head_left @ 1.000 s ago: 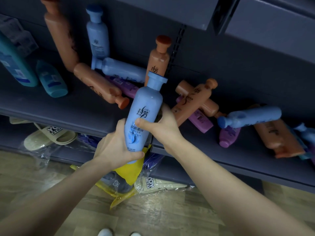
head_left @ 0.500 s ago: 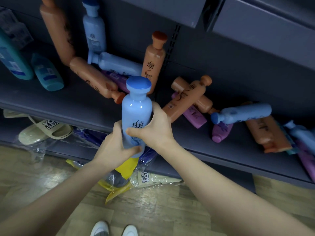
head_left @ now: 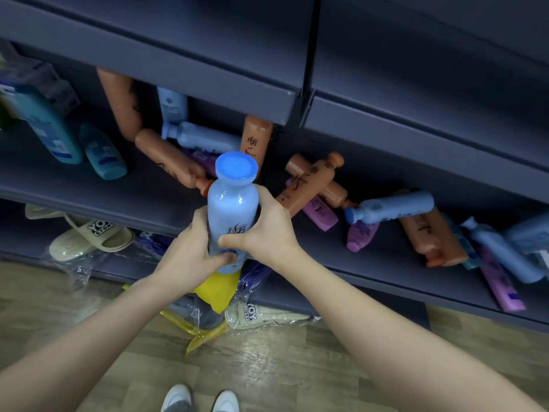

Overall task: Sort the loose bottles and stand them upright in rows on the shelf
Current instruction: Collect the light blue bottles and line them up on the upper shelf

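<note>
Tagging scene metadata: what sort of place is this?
Likely a shop aisle or stockroom: dark tiered shelving, many same-brand toiletry bottles in orange, blue and purple, and plastic-wrapped slippers on the lowest shelf.

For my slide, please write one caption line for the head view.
The left hand and right hand grip a blue bottle, cap up, before a shelf of toppled bottles.
</note>
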`<state>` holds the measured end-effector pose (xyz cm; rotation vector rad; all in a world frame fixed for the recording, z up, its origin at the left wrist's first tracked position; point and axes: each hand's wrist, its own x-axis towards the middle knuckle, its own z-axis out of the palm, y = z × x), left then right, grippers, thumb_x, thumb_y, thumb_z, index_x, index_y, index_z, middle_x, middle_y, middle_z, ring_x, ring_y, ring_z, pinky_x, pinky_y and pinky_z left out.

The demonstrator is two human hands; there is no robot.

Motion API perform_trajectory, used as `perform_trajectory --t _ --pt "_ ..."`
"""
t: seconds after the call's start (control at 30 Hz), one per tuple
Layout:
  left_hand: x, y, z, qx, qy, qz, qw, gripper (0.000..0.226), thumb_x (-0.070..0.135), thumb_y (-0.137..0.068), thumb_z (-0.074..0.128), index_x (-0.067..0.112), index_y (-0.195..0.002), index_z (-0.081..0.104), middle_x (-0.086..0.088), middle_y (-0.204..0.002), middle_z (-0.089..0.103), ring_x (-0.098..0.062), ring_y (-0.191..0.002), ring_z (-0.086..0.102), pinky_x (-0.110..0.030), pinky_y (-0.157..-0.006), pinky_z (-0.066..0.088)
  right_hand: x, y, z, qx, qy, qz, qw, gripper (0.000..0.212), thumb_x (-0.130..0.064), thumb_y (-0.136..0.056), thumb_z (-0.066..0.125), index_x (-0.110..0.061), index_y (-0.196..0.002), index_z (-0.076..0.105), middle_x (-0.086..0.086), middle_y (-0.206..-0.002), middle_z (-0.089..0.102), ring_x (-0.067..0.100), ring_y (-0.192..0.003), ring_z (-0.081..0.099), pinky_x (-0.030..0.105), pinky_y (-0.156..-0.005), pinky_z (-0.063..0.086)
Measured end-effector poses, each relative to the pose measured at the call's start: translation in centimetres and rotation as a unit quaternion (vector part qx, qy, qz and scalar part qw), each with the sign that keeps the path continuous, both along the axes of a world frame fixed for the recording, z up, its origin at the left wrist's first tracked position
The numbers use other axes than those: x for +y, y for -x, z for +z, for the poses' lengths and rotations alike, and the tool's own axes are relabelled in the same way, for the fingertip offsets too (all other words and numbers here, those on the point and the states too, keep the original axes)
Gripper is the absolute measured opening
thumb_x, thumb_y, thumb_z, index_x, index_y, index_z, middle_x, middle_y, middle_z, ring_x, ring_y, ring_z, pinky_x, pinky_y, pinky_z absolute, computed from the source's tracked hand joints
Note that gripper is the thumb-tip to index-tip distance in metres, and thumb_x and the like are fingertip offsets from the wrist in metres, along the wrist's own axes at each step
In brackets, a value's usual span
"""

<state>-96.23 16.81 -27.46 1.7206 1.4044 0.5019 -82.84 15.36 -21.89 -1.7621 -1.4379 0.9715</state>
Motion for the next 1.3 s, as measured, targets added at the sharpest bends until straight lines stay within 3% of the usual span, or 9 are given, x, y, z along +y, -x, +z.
perform_trajectory --t 0.2,0.43,0.57,0.8,0.9,1.0,1.1,1.3 --pt "-0.6 0.0 3.6 0.001 -0.02 -0.003 1.0 0.07 0.018 -0.071 0.077 0.016 -0.123 0.031 -0.001 -0.106 0.057 -0.023 -0.096 0.058 -0.04 -0.073 0.051 -0.9 -0.3 3.2 0.002 -0.019 0.006 1.0 0.072 -0.007 -0.058 0.083 -0.018 -0.121 0.052 -0.008 -0.104 0.056 0.014 -0.1 0.056 0.029 -0.084 0.049" --pt "-1.8 -0.1 7.7 0.012 -0.032 -0.015 0.999 0.065 0.017 -0.071 0.077 0.026 -0.108 0.024 0.015 -0.085 0.047 -0.011 -0.075 0.051 -0.022 -0.053 0.035 -2.4 -0.5 6.7 0.002 -0.026 0.015 1.0 0.073 -0.008 -0.059 0.083 -0.021 -0.123 0.05 -0.011 -0.104 0.055 0.01 -0.097 0.054 0.023 -0.079 0.044" --pt "-2.5 0.0 9.9 0.002 -0.036 -0.008 0.999 0.065 0.014 -0.068 0.078 0.022 -0.109 0.028 0.012 -0.087 0.049 -0.017 -0.084 0.053 -0.024 -0.058 0.041 -3.1 -0.5 8.9 -0.006 -0.033 0.023 0.999 0.073 -0.009 -0.059 0.084 -0.02 -0.123 0.051 -0.009 -0.106 0.056 0.012 -0.099 0.054 0.025 -0.082 0.046" --pt "-3.4 0.6 14.0 -0.018 -0.051 -0.015 0.998 0.081 0.013 -0.065 0.081 0.014 -0.129 0.032 0.001 -0.104 0.057 -0.019 -0.093 0.057 -0.035 -0.075 0.049 -3.9 -0.3 13.0 -0.034 -0.048 0.046 0.997 0.071 -0.013 -0.059 0.085 -0.02 -0.121 0.05 -0.007 -0.103 0.057 0.012 -0.093 0.056 0.021 -0.072 0.044" --pt "-3.5 0.8 15.8 -0.007 -0.066 -0.014 0.998 0.081 0.016 -0.063 0.082 0.015 -0.128 0.034 0.003 -0.099 0.058 -0.019 -0.091 0.058 -0.036 -0.076 0.049 -4.2 -0.2 14.7 -0.036 -0.056 0.047 0.997 0.072 -0.013 -0.06 0.084 -0.02 -0.122 0.05 -0.008 -0.104 0.057 0.011 -0.093 0.055 0.02 -0.071 0.044" --pt "-3.5 0.8 17.9 -0.008 -0.08 -0.013 0.997 0.081 0.017 -0.063 0.082 0.017 -0.129 0.035 0.001 -0.106 0.059 -0.021 -0.096 0.058 -0.039 -0.081 0.05 -4.3 -0.2 16.5 -0.04 -0.068 0.045 0.996 0.068 -0.012 -0.06 0.083 -0.021 -0.118 0.05 -0.008 -0.1 0.058 0.012 -0.092 0.057 0.022 -0.071 0.046" --pt "-3.2 0.9 19.8 -0.011 -0.091 -0.018 0.996 0.081 0.018 -0.062 0.083 0.018 -0.127 0.036 0.003 -0.105 0.06 -0.019 -0.096 0.059 -0.041 -0.081 0.051 -4.1 -0.1 18.5 -0.047 -0.083 0.045 0.994 0.067 -0.014 -0.059 0.083 -0.023 -0.116 0.05 -0.008 -0.101 0.06 0.012 -0.094 0.058 0.028 -0.077 0.051" --pt "-2.8 1.1 23.8 -0.02 -0.112 -0.017 0.993 0.072 0.017 -0.066 0.08 0.02 -0.123 0.037 0.006 -0.103 0.058 -0.016 -0.095 0.057 -0.039 -0.082 0.053 -3.6 0.2 22.1 -0.048 -0.111 0.038 0.992 0.065 -0.014 -0.058 0.082 -0.024 -0.115 0.051 -0.008 -0.101 0.062 0.013 -0.093 0.061 0.033 -0.075 0.055"
